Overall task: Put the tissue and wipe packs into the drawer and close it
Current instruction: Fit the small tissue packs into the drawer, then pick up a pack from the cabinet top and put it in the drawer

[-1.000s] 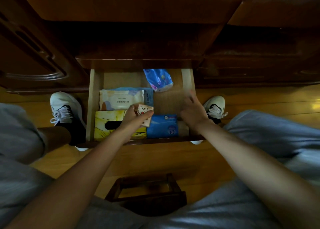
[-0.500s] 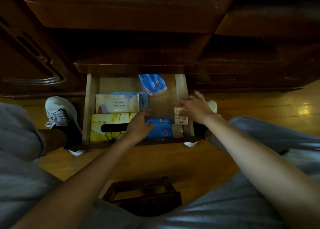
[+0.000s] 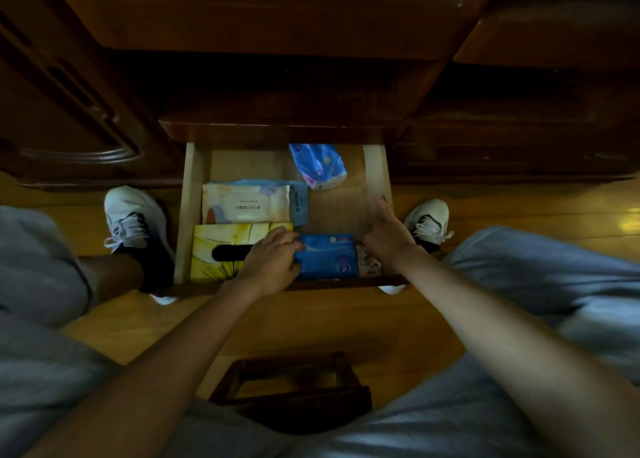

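Note:
The wooden drawer (image 3: 375, 170) stands pulled open. Inside, a yellow tissue box (image 3: 221, 242) sits front left, with a white wipe pack (image 3: 246, 206) behind it lying on a blue pack (image 3: 300, 203). A blue patterned tissue pack (image 3: 317, 164) lies at the back. My left hand (image 3: 272, 260) grips the left edge of a blue pack (image 3: 327, 256) at the front middle. A small patterned pack (image 3: 369, 265) lies at the front right corner. My right hand (image 3: 384, 237) is just above it, fingers spread and blurred, holding nothing.
Dark wooden cabinet fronts (image 3: 277, 86) overhang the drawer. My white shoes (image 3: 133, 215) (image 3: 427, 220) stand on the wooden floor either side of it. A dark wooden stool (image 3: 294, 385) sits between my knees, close to me.
The small patterned pack passed from my left hand to my right, which set it in the front right corner and let go. My left hand took hold of the blue pack's edge.

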Action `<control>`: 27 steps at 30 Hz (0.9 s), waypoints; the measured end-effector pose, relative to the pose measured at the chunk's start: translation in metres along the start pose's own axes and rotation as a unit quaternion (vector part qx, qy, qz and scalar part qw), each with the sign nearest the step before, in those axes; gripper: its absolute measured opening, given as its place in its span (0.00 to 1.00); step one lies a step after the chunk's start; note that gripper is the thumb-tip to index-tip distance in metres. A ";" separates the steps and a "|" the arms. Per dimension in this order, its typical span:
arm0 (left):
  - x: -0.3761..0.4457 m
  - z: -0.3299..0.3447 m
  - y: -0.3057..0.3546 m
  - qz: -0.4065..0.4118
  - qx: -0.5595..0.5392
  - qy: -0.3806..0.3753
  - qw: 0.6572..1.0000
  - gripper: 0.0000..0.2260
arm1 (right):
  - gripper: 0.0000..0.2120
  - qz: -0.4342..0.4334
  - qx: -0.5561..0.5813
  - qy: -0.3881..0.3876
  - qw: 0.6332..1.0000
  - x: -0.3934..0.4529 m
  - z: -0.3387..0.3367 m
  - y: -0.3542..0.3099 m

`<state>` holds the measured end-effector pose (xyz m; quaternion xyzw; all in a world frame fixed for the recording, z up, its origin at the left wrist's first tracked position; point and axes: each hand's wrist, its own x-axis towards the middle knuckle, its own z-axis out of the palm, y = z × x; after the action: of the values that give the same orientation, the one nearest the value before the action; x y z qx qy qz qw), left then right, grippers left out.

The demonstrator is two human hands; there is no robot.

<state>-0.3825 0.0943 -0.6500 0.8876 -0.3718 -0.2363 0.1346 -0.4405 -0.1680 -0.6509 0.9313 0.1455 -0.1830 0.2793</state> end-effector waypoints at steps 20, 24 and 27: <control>-0.063 -0.381 0.078 0.125 0.045 0.487 0.863 0.11 | 0.16 0.174 0.276 0.600 0.730 -0.083 -0.336 0.208; -0.049 -0.461 0.083 0.074 0.070 0.489 0.866 0.11 | 0.25 0.225 0.298 0.354 0.857 -0.058 -0.396 0.263; -0.022 -0.491 0.070 0.033 0.069 0.440 0.895 0.13 | 0.29 0.243 0.284 0.270 0.888 -0.034 -0.395 0.270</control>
<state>-0.1830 0.0935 -0.1954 0.8952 -0.3188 0.2097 0.2303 -0.2673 -0.1637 -0.2041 0.9906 -0.0735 0.1150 -0.0117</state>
